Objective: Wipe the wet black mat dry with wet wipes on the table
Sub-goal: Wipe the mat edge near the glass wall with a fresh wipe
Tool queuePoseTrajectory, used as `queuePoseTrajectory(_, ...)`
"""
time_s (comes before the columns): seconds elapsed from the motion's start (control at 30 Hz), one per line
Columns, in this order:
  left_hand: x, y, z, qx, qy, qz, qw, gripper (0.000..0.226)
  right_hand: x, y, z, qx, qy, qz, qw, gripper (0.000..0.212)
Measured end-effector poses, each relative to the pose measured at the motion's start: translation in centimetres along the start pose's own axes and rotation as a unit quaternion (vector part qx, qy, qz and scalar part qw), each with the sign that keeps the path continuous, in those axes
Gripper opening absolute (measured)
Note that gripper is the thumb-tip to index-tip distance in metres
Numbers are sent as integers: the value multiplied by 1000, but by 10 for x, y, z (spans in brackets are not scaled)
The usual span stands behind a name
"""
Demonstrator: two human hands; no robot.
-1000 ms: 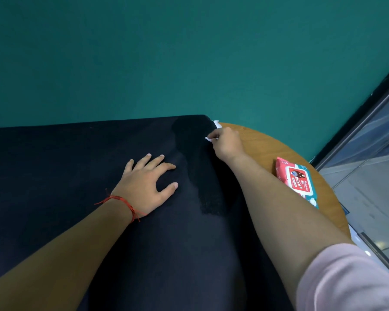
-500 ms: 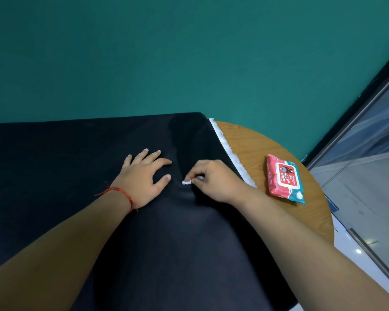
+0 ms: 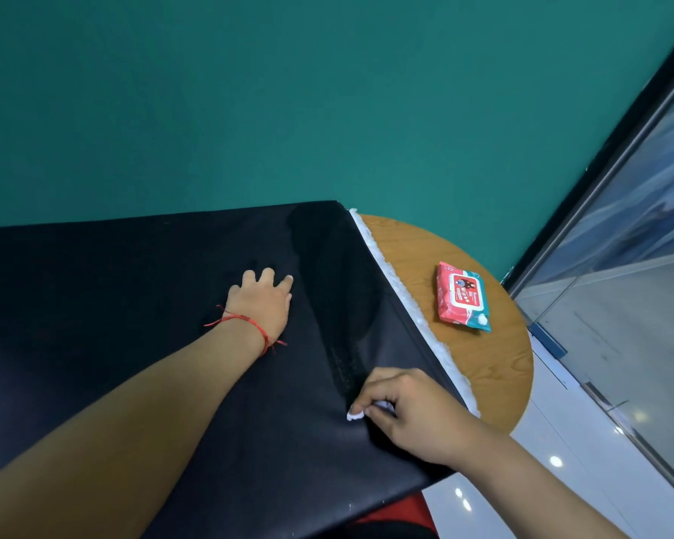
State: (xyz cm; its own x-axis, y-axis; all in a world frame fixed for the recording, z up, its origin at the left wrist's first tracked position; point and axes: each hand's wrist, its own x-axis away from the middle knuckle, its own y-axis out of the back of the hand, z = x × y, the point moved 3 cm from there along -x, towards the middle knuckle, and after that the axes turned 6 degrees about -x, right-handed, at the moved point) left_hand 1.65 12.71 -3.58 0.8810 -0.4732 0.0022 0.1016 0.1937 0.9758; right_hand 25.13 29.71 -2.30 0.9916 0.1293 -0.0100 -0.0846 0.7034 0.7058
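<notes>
- mat (image 3: 133, 344): black, laid flat over lh part of round wooden table (image 3: 495, 363), filling most of lower view; rh edge running diagonally from far to near, w/ white fluffy strip (image 3: 405, 305) showing along that edge.
- darker, wet-looking streak (image 3: 327, 289) on mat, from far rh corner down toward near side, just inside rh edge.
- left hand (image 3: 263, 301): palm down on mat, fingers straight & slightly spread, pressing flat; just left of streak. red string bracelet (image 3: 250, 324) on wrist.
- right hand (image 3: 409, 410): close to rh edge of mat, at near end of streak; thumb & fingers curled, pinching small crumpled white wipe (image 3: 355, 414). wipe poking out past fingertips, touching mat surface.
- hands well apart: left farther from camera, right nearer; both forearms over mat.
- wipes pack (image 3: 462, 297): red & teal, lying flat on bare wood to right of mat, apart from white strip & from both hands. small white tuft at near rh corner of pack. flap open or closed: cannot tell.
- bkgd: teal wall (image 3: 327, 91) behind table; dark-framed glass panel (image 3: 619, 196) at right; glossy pale floor (image 3: 561, 480) w/ light spots beyond table rim.
- red item (image 3: 397, 515) partly visible below near edge of mat; id unclear.
</notes>
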Motion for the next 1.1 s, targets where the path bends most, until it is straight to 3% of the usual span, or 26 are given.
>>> queuePoseTrajectory(0.1,17,7,-14,74,39,35,996,54,17,1,5,10,-12,17,1000,33)
queuePoseTrajectory(0.23,58,-4,-29,152,46,66,985,80,33,5,7,9,-19,38,999,33)
queuePoseTrajectory(0.37,80,-15,-33,141,58,-6,988,77,27,5,-1,9,-22,-6,1000,21)
queuePoseTrajectory(0.67,76,-22,-36,122,71,-49,989,81,-43,23,-45,45,-32,-142,988,11)
queuePoseTrajectory(0.83,76,-21,-36,128,74,-57,987,88,-88,51,-66,115,-38,-202,972,16)
queuePoseTrajectory(0.97,76,-20,-36,130,75,-61,987,88,-119,68,-80,122,-100,-227,961,22)
queuePoseTrajectory(1.1,76,-20,-36,130,74,-59,987,87,-127,62,-77,120,-105,-217,963,25)
